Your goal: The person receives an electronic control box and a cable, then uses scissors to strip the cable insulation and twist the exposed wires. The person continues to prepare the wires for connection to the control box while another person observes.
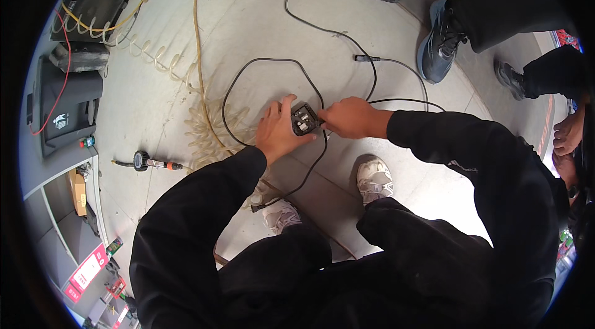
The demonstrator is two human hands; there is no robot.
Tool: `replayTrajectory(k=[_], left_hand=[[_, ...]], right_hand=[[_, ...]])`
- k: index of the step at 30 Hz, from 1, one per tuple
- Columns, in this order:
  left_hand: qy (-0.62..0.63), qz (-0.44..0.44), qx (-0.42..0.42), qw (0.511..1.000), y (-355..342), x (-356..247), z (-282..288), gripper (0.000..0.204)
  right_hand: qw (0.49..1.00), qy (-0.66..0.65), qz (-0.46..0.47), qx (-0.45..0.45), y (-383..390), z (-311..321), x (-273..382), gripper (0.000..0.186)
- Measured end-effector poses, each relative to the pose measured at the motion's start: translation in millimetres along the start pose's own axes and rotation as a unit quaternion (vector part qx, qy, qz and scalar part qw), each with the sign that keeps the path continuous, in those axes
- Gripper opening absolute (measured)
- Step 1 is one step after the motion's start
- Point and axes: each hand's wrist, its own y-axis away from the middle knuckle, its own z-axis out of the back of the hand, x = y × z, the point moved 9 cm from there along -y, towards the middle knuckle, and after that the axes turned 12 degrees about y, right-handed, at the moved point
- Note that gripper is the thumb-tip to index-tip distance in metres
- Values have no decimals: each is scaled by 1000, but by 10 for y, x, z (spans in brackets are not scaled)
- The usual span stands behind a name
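Over grey floor, left hand grips a dark device while right hand pinches its edge

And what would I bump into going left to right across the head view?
Dark grey bin, round gauge, left hand, small black device, right hand, co-worker's blue-edged sneaker, another dark shoe.

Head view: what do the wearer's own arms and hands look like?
The left sleeve and right sleeve are black, long and loose, ending near the wrists. A small pale marking sits on the right forearm fabric, too small to make out. The left hand and right hand are bare, with no gloves.
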Motion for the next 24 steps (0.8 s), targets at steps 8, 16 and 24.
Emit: replayTrajectory(k=[8, 16, 24], left_hand=[[-40, -43, 55, 997, -15, -12, -221, 65], [-41, -51, 36, 997, -5, 16, -197, 63], [-58, -51, 23, 997, 62, -50, -208, 57]], right_hand=[[995, -83, 26, 40, 181, -130, -38, 29], [1000, 9, 15, 0, 163, -10, 72, 30], [999, -48, 17, 18, 90, -200, -84, 28]])
